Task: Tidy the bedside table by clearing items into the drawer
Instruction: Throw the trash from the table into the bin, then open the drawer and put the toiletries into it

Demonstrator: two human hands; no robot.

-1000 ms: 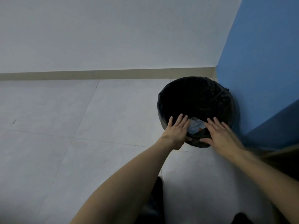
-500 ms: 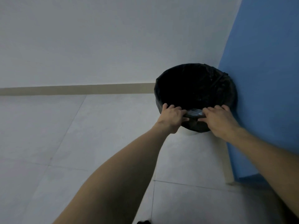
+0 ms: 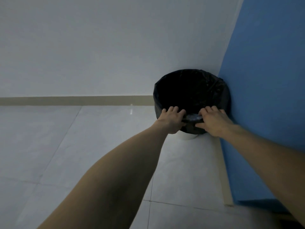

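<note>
Pale grey floor tiles (image 3: 82, 146) and a white wall (image 3: 99, 47) fill most of the view, with a blue panel (image 3: 264, 96) rising on the right; in the corner where they meet stands a white bin (image 3: 188, 137) lined with a black bag (image 3: 189, 90), its mouth open toward the person. No bedside table or drawer shows anywhere, so the task's own furniture lies out of sight. Both forearms reach forward to the near rim of the bin. The left hand (image 3: 171, 120) curls its fingers over the rim on the left, clenched on the bag's edge; the right hand (image 3: 212, 121) does the same just to the right. Between them, touching both, lies a small crumpled silvery wrapper (image 3: 193, 117), its long axis running side to side along the rim, pinned at each end by a thumb or fingers. It sits on the inner side of the rim, so the bin's hollow lies directly beyond and below the grip. Neither hand is plainly nearer; the two flank it evenly. Letting go or nudging it forward would likely drop it in, which looks like rubbish disposal within the tidying
</note>
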